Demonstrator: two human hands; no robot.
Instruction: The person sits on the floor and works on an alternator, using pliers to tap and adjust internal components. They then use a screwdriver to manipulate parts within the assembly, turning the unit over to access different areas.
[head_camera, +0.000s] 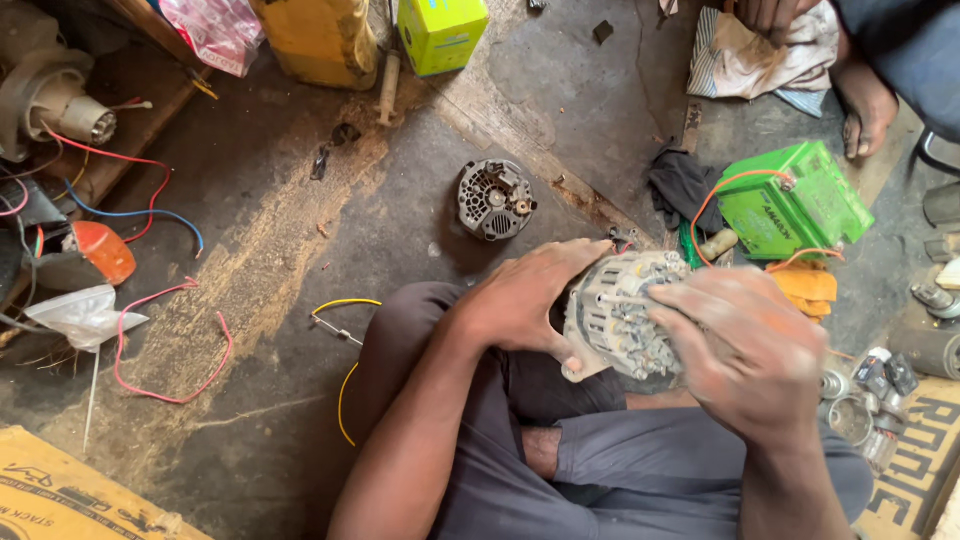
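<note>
Both hands grip the alternator (620, 315) over the lap: left hand (525, 300) steadying its side, right hand (745, 345) atop. Best keep it braced firmly, away from the green battery (795, 205) beyond.

Left hand (525, 300) on left side of alternator (620, 315), right hand (745, 345) on its right side, both touching it. Alternator above person's lap. Round end cover (495, 200) on floor, behind left hand, apart. Battery (795, 200) on floor behind right hand. Wires (170, 350) on floor, far left. Small box (442, 35) far behind, near top edge.
</note>
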